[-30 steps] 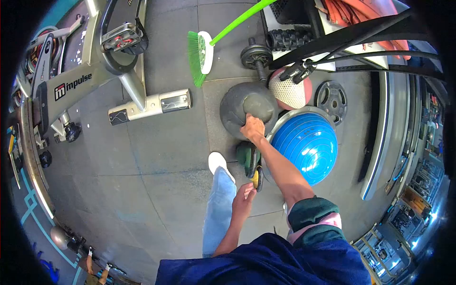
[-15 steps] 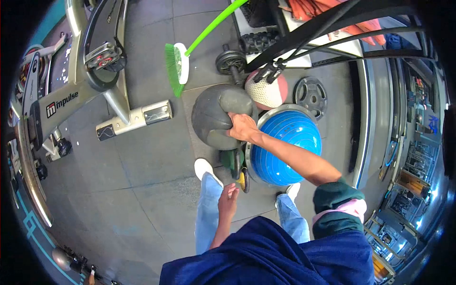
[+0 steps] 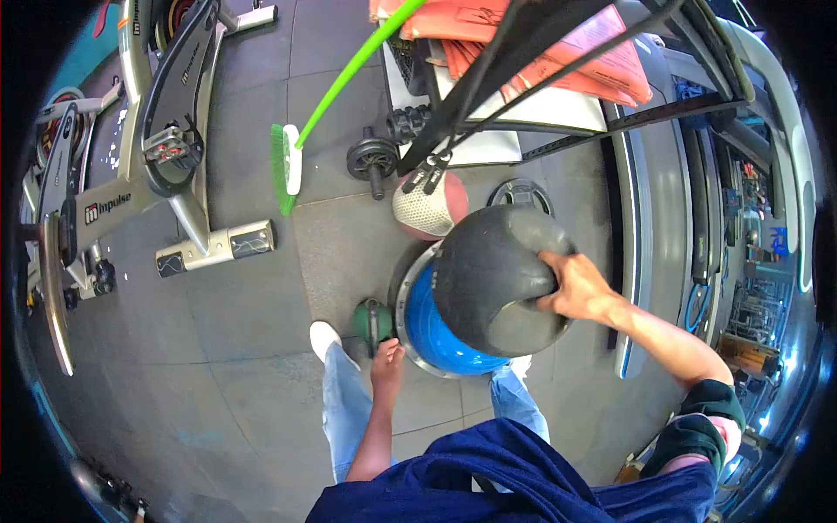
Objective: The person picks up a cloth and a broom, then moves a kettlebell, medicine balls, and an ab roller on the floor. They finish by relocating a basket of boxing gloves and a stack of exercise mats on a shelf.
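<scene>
My right hand (image 3: 571, 286) grips the handle of a big black ball (image 3: 488, 279), which hangs over a blue half-dome balance trainer (image 3: 427, 322) and hides much of it. Lower and to the left, my left hand (image 3: 386, 364) has its fingers curled near the handle of a green kettlebell (image 3: 360, 321) on the floor; whether it touches the handle is not clear. A pink and white ball (image 3: 449, 202) lies just beyond the dome, with a black weight plate (image 3: 523, 195) partly hidden behind the black ball.
A green broom (image 3: 292, 161) stands ahead on the left, beside an ab wheel (image 3: 372, 160). An exercise bike (image 3: 113, 205) occupies the left. A shelf (image 3: 567, 115) with orange packages (image 3: 558, 61) and hanging black straps is ahead. Treadmill-like machines line the right.
The black ball has moved right in my right hand, from beside the blue dome to over it. The green kettlebell now shows more fully. The camera view has shifted.
</scene>
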`<state>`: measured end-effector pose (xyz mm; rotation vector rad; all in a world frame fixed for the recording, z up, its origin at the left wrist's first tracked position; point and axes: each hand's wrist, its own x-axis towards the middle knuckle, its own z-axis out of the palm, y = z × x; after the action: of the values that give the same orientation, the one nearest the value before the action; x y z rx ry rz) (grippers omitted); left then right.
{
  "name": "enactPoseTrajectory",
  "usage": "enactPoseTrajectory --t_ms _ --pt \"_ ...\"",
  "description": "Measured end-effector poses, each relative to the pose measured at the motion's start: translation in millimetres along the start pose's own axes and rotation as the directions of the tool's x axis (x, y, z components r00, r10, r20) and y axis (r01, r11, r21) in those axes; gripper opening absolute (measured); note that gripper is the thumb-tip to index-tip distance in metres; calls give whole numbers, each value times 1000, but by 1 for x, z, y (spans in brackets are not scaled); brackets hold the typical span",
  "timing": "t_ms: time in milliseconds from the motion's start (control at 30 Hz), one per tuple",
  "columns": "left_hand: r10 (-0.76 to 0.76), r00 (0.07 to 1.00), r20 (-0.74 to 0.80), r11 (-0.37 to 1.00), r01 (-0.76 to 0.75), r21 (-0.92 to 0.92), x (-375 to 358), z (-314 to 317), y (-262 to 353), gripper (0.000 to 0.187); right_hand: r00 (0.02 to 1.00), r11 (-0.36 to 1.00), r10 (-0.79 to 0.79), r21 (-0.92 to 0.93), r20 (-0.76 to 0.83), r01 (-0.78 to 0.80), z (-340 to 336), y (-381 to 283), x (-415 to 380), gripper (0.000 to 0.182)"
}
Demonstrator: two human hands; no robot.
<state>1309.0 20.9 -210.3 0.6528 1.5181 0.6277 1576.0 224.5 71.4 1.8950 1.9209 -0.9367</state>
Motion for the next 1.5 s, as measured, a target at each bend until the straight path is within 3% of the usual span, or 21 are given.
enactPoseTrajectory --t_ms 167,200,467,633,733,1033,1167,1400,1500 --pt "-13 998 63 987 3 161 -24 52 -40 34 999 990 1 -143 -41 -7 12 105 34 46" --pt "-72 996 49 986 63 157 -30 61 -39 34 999 981 -6 -194 -54 -5 18 123 48 47" --pt "-128 992 -18 980 129 153 -34 75 -57 34 993 950 -78 -310 -93 45 93 249 177 43" --pt "-148 988 -42 967 153 202 -30 74 -43 34 981 946 -112 -320 -158 56 139 269 234 43" --pt "-177 983 -55 949 185 256 -31 67 -38 34 926 939 -229 -318 -301 129 162 286 256 44" --pt "-153 988 -27 966 155 208 -23 74 -31 35 894 889 -148 -453 -422 -66 157 261 284 53" --pt "-177 984 -31 962 180 207 -25 70 -26 35 880 908 -63 -392 -470 -145 151 240 295 53" --pt "-133 991 -35 971 137 196 -22 62 -30 34 890 919 -61 -373 -451 -126 138 226 337 58" --pt "-117 992 -48 969 125 215 -21 56 -30 33 914 918 23 -354 -405 -180 139 217 346 58"
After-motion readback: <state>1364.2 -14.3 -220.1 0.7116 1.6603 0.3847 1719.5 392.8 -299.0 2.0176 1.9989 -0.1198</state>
